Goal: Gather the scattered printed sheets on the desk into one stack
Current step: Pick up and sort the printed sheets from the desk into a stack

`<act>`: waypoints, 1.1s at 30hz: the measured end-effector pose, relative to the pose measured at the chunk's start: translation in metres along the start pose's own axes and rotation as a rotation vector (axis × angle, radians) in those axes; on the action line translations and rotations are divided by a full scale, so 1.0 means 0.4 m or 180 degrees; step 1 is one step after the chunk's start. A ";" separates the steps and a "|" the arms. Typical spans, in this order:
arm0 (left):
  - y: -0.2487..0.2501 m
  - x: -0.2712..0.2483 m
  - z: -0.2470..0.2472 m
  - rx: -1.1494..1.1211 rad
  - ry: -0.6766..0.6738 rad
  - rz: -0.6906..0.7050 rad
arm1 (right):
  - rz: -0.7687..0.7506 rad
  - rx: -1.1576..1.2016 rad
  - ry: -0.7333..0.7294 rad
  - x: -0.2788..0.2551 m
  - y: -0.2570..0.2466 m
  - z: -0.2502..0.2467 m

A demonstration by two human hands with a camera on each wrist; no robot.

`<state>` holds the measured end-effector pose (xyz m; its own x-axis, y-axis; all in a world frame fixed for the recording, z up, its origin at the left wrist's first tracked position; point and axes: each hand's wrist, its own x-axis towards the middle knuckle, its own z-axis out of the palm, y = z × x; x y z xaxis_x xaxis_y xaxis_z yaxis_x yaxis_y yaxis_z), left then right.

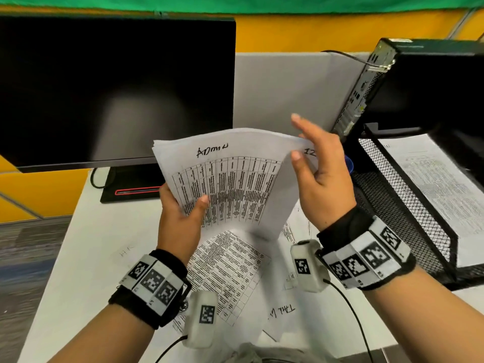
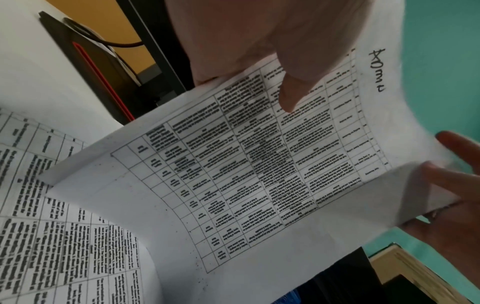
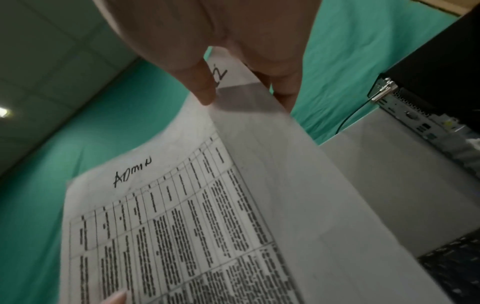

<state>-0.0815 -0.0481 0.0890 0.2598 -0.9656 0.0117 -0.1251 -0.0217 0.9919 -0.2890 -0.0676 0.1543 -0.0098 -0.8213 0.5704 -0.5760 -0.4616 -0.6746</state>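
Sheets (image 1: 230,176) already gathered were up off the table (image 1: 86,258) as a curved bundle in front of the monitor (image 1: 112,87). My left hand (image 1: 180,218) pinched their lower left corner, thumb on the printed face, and my right hand (image 1: 317,166) stood with straight fingers against the right edge, not curled round it. More printed pages (image 1: 230,271) lay loose on the table beneath. I judged I was mid-collection, squaring what I had. Next I needed to tap the edges even, then reach down for the loose pages without letting the bundle fan out. The wire tray (image 1: 408,210) to the right held other papers.
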 end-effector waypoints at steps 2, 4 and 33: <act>-0.004 0.004 0.007 -0.0047 -0.0056 -0.0042 | 0.0247 -0.0118 -0.0016 0.006 0.013 0.007; -0.002 0.006 0.013 -0.0070 -0.0071 -0.0083 | 0.0350 -0.0160 0.0044 0.010 0.015 0.010; -0.059 -0.049 0.040 0.0375 -0.0154 -0.0552 | 0.2067 0.0514 -0.0799 -0.175 0.145 0.066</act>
<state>-0.0989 -0.0326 0.0633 0.2411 -0.9561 -0.1667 -0.1945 -0.2159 0.9568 -0.3000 -0.0456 0.0630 -0.1101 -0.9905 -0.0821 -0.3891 0.1190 -0.9135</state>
